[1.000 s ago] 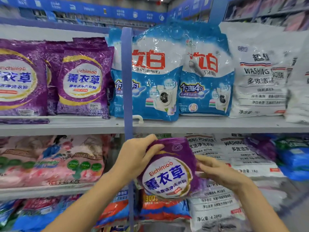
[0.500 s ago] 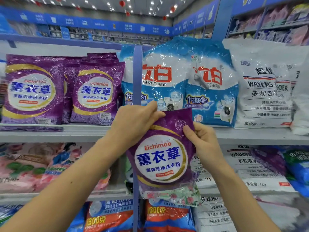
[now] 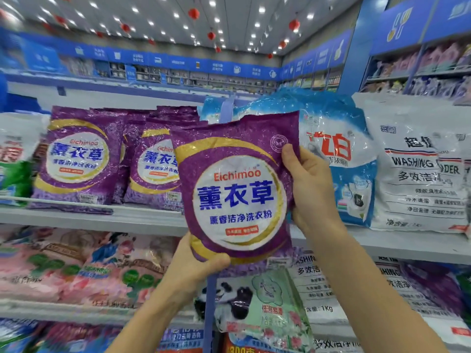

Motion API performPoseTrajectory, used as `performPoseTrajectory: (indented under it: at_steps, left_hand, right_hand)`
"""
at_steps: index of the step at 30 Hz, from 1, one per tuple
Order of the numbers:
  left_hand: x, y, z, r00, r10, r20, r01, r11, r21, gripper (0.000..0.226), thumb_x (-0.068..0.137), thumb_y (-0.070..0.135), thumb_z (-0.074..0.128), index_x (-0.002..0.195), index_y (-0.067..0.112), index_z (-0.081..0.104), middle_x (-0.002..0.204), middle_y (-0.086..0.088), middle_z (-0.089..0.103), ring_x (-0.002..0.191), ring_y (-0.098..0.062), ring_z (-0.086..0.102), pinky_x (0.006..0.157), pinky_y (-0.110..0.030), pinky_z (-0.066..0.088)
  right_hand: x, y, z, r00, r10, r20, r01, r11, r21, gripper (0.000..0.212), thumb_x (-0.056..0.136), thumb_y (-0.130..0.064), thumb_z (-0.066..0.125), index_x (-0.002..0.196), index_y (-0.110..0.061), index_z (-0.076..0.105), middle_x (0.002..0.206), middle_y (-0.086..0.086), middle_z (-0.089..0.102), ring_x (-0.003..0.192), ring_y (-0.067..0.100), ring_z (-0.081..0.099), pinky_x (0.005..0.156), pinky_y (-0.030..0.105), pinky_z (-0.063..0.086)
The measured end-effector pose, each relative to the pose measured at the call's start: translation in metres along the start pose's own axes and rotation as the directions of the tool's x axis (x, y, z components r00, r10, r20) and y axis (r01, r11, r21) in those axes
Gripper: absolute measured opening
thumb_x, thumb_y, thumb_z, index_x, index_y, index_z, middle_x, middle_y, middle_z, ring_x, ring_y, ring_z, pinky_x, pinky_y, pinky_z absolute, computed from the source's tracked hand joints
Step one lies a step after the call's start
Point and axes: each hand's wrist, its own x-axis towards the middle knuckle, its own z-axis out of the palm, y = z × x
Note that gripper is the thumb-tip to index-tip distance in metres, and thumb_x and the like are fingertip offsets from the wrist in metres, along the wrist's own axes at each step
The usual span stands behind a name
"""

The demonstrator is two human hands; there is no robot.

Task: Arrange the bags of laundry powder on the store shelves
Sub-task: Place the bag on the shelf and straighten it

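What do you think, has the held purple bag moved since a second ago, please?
Yes: the purple bag rose from below the upper shelf edge to mostly above it.

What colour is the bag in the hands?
Purple bag, with a white circle ringed in gold; head view.

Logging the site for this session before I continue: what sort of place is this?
A retail shop, probably a supermarket's laundry aisle. Tiered shelves hold rows of washing powder bags, blue category signs run along the far wall, and the left hand and right hand hold another purple bag.
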Motion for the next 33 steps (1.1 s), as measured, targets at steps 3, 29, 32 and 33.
performPoseTrajectory:
  at_steps: [3,29,32,33]
  left_hand:
    - [0.005,0.008,-0.01,0.998,0.021,-0.058,-0.016,0.996,0.085,0.042,0.046,0.028,0.084,0.086,0.023,0.072,0.078,0.009,0.075,0.073,-0.002,0.071,0.061,-0.011,0.051]
    - [-0.008,0.008,-0.1,0.9,-0.033,-0.435,-0.01,0.995,-0.095,0.086,0.033,0.046,0.095,0.11,0.018,0.066,0.108,-0.01,0.072,0.097,-0.025,0.07,0.071,-0.025,0.057]
    - [-0.004,0.019,-0.132,0.916,-0.035,-0.399,0.001,0.996,-0.085,0.083,0.038,0.046,0.094,0.113,0.029,0.065,0.114,-0.005,0.07,0.102,-0.021,0.068,0.074,-0.026,0.057]
    - [0.001,0.022,-0.142,0.92,-0.043,-0.389,0.016,0.997,-0.072,0.084,0.04,0.045,0.094,0.117,0.032,0.062,0.114,-0.002,0.07,0.1,-0.018,0.069,0.072,-0.031,0.058]
  right_hand:
    - [0.012,-0.006,-0.01,0.986,-0.112,0.12,0.136,0.967,-0.216,0.022,0.095,-0.014,0.051,0.082,-0.02,0.068,0.071,-0.012,0.073,0.067,0.005,0.069,0.061,0.019,0.054]
    - [-0.045,0.097,0.045,0.934,-0.137,0.33,0.274,0.867,-0.416,0.037,0.091,-0.049,0.042,0.113,-0.02,0.051,0.052,-0.01,0.044,0.044,0.009,0.04,0.049,0.019,0.026]
    - [-0.041,0.104,0.072,0.924,-0.073,0.376,0.262,0.837,-0.48,0.032,0.092,-0.049,0.042,0.12,-0.032,0.041,0.069,-0.017,0.057,0.061,0.003,0.054,0.057,0.017,0.037]
    - [-0.037,0.106,0.083,0.923,-0.016,0.383,0.207,0.863,-0.461,0.037,0.093,-0.047,0.047,0.126,-0.032,0.037,0.087,-0.02,0.062,0.076,-0.002,0.059,0.066,0.013,0.042]
